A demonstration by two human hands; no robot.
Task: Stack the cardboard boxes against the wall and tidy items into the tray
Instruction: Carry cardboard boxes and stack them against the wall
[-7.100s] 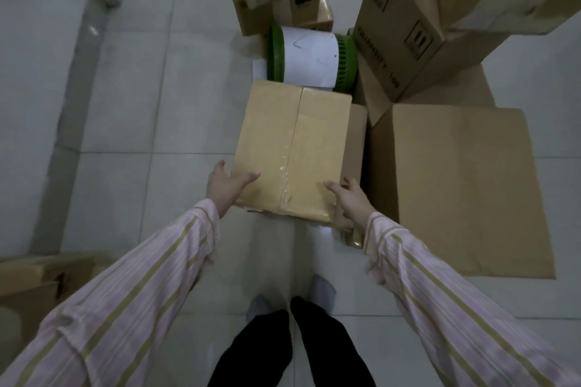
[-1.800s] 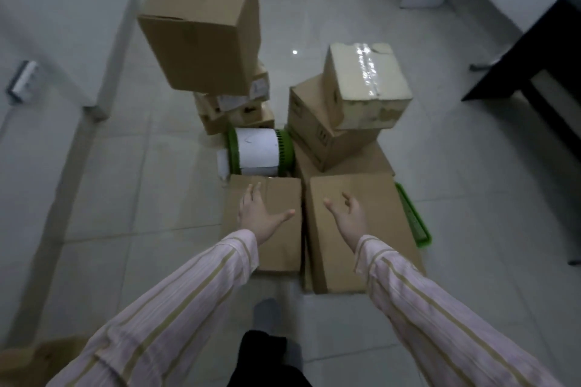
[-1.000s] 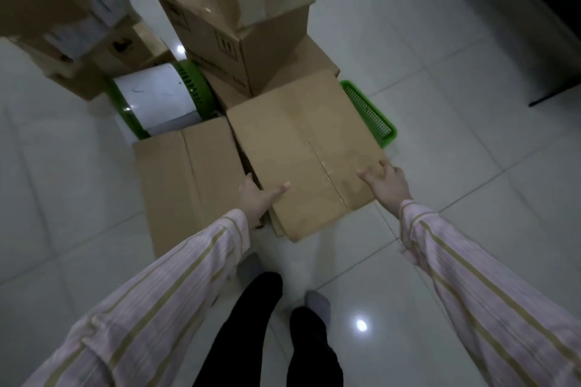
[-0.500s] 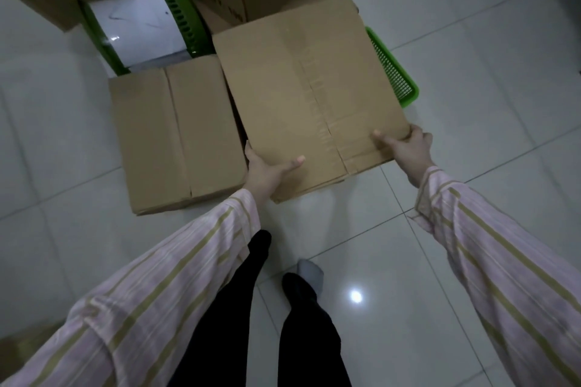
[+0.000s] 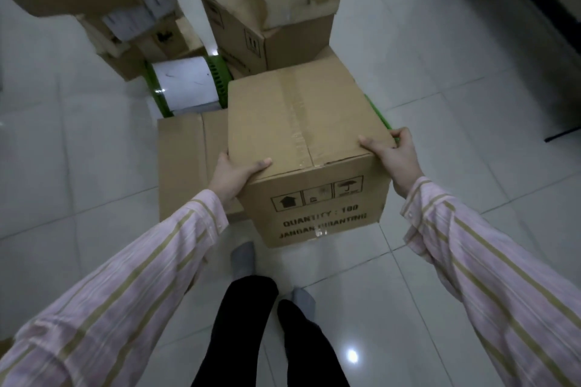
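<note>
Now holds the cardboard box (image 5: 301,122) raised between both hands, higher and nearer than half a second back. Grips its near left top corner with the left hand (image 5: 234,174), thumb laid over the top face, fingers hidden down the side. Clamps the near right corner with the right hand (image 5: 393,157), thumb on top, fingers curled round the side edge. Shows the box's printed front face, out of sight earlier, with handling symbols and "QUANTITY : 100". Covers most of the green tray (image 5: 379,116) just beyond the right hand, leaving a thin green sliver, less rim than before. Leaves the second box (image 5: 185,166) flat on the floor (image 5: 440,110), just left of the left hand and partly under the raised one, unmoved. Keeps the green-ended white roll (image 5: 185,85) lying beyond the left hand, as before, with stacked boxes (image 5: 276,31) farther beyond both hands. Stands in grey socks (image 5: 242,258) on pale tiles, just below the box.
</note>
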